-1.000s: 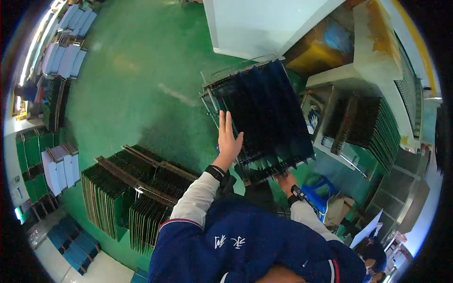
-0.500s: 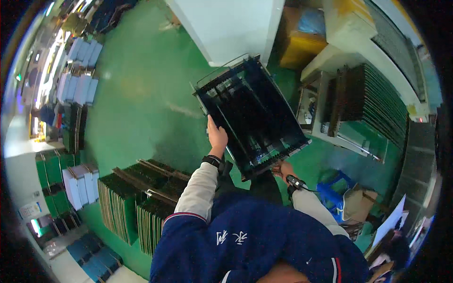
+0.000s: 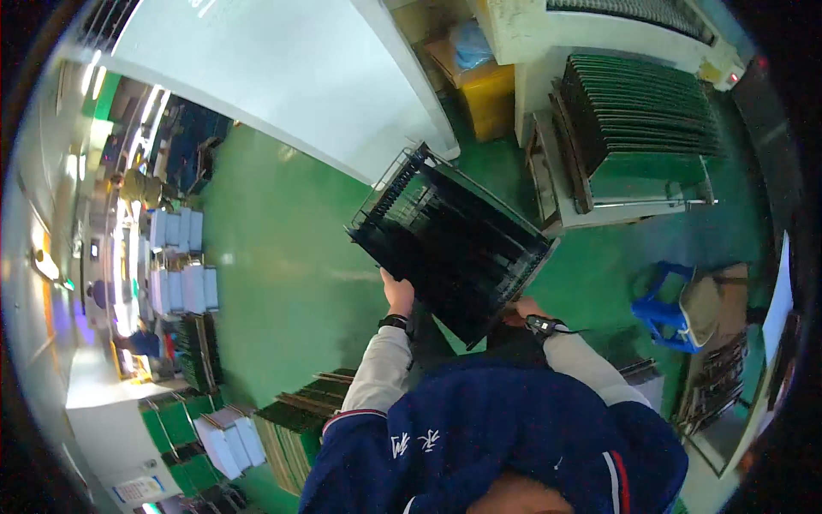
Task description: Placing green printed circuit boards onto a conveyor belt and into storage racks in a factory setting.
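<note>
Both of my hands hold a black slotted rack (image 3: 445,248), carried tilted in front of my body, with toothed edges and a thin wire frame at its far end. My left hand (image 3: 397,295) is closed on its left side, with part of the fingers hidden beneath it. At the near right corner my right hand (image 3: 524,310) grips the rack's edge, its fingertips partly out of sight. The rack's inside is too dark to make out fully.
A large white panel (image 3: 282,86) stands just beyond the rack. On the right, a stand (image 3: 651,211) holds a row of green boards (image 3: 642,111). A blue stool (image 3: 659,317) is at the right, a yellow box (image 3: 486,101) ahead. Stacked boards (image 3: 291,437) lie near my left.
My body has turned to the right, and the surroundings have swung counterclockwise in view. The rack has come round with me, its far end now close to the white panel. Both hands keep their hold.
</note>
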`<state>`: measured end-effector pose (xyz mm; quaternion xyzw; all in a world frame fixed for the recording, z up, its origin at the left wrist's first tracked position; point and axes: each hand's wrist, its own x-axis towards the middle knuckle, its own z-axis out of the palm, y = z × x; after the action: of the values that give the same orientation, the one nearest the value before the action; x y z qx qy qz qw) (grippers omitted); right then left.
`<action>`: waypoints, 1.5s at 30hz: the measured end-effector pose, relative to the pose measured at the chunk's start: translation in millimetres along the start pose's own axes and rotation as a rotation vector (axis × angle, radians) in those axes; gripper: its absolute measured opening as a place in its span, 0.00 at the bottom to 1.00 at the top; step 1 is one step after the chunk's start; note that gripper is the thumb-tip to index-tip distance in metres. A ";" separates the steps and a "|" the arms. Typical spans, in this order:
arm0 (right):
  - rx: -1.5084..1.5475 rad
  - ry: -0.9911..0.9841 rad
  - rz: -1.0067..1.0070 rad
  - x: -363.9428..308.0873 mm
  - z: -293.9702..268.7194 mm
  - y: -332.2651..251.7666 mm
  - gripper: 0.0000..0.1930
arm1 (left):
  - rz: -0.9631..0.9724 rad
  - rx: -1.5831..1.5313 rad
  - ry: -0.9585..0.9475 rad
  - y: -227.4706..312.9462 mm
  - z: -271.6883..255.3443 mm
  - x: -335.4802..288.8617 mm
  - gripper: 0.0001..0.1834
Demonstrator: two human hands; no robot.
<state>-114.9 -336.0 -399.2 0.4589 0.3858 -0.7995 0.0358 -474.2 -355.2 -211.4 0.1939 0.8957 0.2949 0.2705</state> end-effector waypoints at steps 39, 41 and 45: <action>1.446 0.450 -0.264 -27.5 128.1 -0.7 0.09 | -0.130 -0.310 -1.078 87.9 -42.0 235.7 0.41; 1.097 0.992 0.151 -6.8 137.6 -33.1 0.11 | -0.126 -0.338 -0.908 109.0 -43.3 268.1 0.39; 1.139 1.175 0.023 -9.3 140.6 -21.3 0.12 | 0.317 -0.295 -0.434 131.6 -11.0 350.5 0.39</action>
<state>-217.6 -415.3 -340.2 0.7548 -0.1283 -0.5016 -0.4028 -728.8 -83.4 -250.3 0.3483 0.7229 0.4120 0.4316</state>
